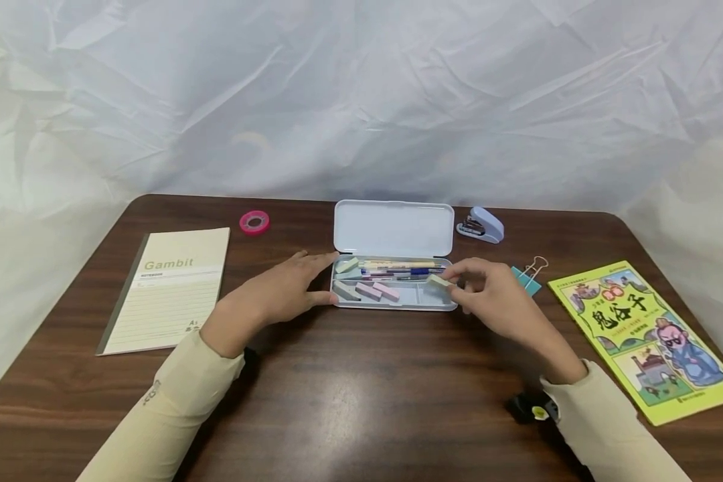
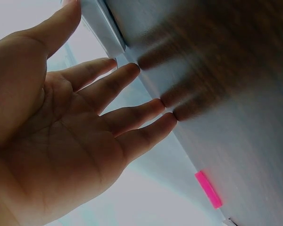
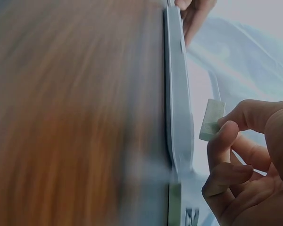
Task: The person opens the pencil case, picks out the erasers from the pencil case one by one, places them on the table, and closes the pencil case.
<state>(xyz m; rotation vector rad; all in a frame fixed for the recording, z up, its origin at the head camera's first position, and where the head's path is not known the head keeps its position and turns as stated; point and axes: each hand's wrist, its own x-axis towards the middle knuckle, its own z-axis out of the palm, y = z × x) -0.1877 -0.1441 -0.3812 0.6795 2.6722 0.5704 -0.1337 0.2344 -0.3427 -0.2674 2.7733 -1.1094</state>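
Note:
A white pencil case (image 1: 397, 308) lies with its lid (image 1: 393, 227) raised at the back of the table. My right hand (image 1: 488, 294) pinches a pale green eraser (image 3: 212, 117) between thumb and fingers, above the case's right compartment. The left hand (image 1: 283, 288) has its fingers spread fairly straight at the case's left end, thumb by the front left corner. Two pink erasers (image 1: 386, 290) and a grey-green eraser (image 1: 345, 290) lie in the front compartment. Behind them are several pens (image 1: 428, 271) and another light green eraser (image 1: 347, 265).
Left of the case are a notebook (image 1: 175, 288) and a pink tape roll (image 1: 254, 222). A lilac stapler (image 1: 485, 225) stands by the lid's right side. Beyond the right hand lie a teal binder clip (image 1: 527, 280) and a yellow-green comic book (image 1: 645, 341). White sheeting (image 1: 361, 100) hangs behind the table.

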